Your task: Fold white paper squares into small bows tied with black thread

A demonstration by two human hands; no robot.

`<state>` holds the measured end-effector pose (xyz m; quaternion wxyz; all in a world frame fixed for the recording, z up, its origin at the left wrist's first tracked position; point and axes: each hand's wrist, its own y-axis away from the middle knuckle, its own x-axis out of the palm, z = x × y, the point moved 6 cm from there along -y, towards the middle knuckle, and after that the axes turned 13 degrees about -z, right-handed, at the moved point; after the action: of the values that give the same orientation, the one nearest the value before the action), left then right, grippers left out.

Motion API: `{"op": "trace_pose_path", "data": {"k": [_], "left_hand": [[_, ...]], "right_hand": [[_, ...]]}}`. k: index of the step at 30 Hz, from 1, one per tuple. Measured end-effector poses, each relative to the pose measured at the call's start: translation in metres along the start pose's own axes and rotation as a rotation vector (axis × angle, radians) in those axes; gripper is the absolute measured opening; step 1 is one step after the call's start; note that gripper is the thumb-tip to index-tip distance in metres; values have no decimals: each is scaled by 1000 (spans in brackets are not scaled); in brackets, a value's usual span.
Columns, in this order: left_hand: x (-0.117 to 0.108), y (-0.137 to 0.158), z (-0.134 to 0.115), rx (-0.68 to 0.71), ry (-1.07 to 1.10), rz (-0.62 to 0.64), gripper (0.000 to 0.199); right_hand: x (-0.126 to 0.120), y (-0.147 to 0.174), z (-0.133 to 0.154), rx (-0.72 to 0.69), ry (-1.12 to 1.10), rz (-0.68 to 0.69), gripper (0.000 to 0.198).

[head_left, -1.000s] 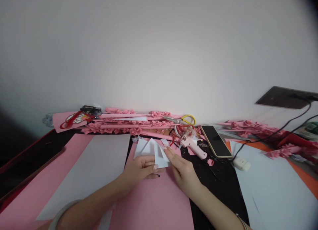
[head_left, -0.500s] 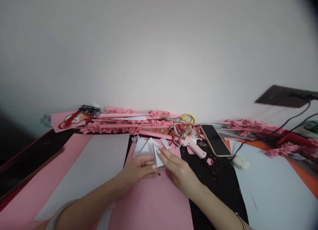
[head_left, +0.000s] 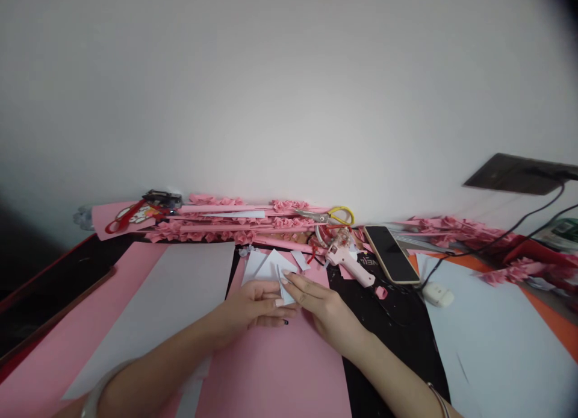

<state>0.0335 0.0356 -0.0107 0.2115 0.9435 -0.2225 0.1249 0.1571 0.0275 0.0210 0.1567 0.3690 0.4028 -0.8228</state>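
A small folded piece of white paper (head_left: 289,296) is between my two hands, over a pink sheet (head_left: 277,370). My left hand (head_left: 255,305) is closed on its left and lower edge, thumb on top and fingers beneath. From the right, my right hand (head_left: 318,300) presses its fingers on the paper's upper face; the thumb is mostly hidden. Just behind the hands lie loose white paper pieces (head_left: 275,262), partly covered by the folded one. A small white strip (head_left: 300,260) rests to their right.
Behind are pink paper flower stems (head_left: 226,228), scissors with yellow handles (head_left: 325,216), a pink glue gun (head_left: 350,264) and a phone (head_left: 392,255). A white earbud case (head_left: 438,294) sits on a large white sheet (head_left: 501,340) at right. Another white sheet (head_left: 153,309) lies left.
My right fingers have shifted slightly left and down over the folded paper, and the paper looks lower and flatter. My left hand keeps its hold in nearly the same place.
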Motion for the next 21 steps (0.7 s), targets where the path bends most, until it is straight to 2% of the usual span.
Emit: {"op": "trace_pose_path", "data": {"k": [9, 21], "left_hand": [[1, 1, -3, -25, 2, 2, 37], [0, 0, -2, -42, 9, 29, 35]], "right_hand": [[0, -1, 3, -36, -6, 30, 64], [2, 0, 2, -17, -16, 68, 59]]}}
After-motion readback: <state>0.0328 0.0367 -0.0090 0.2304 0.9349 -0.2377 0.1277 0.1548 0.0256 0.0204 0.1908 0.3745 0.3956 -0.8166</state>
